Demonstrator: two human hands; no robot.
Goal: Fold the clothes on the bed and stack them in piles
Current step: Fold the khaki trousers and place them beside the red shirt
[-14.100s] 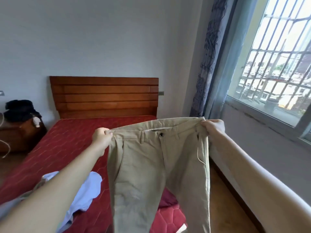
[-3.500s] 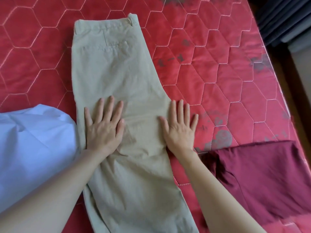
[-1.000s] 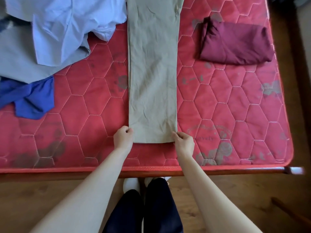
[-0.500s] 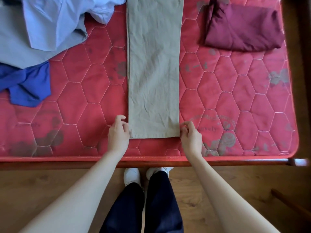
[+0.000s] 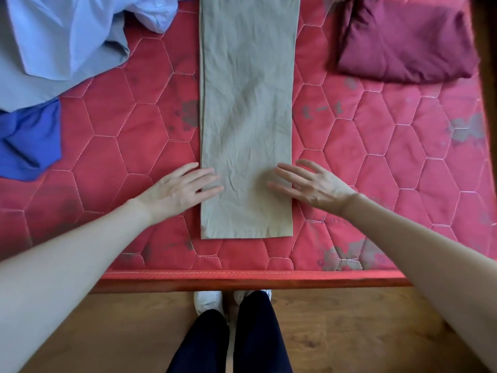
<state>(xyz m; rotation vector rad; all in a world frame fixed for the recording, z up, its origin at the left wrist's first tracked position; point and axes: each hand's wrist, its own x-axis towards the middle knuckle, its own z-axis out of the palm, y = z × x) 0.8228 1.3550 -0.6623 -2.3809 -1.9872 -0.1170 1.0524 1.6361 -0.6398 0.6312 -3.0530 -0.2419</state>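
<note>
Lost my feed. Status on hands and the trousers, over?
Left hand and right hand open, fingers flat over the leg end. Long beige cotton trousers folded lengthwise on red quilted mattress. Nothing blocking.

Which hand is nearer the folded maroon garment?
Right. The right hand is at the trousers' right edge, below the maroon garment; the left hand is across the trousers.

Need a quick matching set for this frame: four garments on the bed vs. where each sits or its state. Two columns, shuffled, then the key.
Things:
1. khaki trousers
2. maroon garment
3. light blue shirt
4. dark blue garment

Descriptions:
A. left edge, below the pale heap
B. folded, far right
C. flat long strip, centre, under both hands
D. crumpled, far left

Pairs: 1-C, 2-B, 3-D, 4-A
</note>
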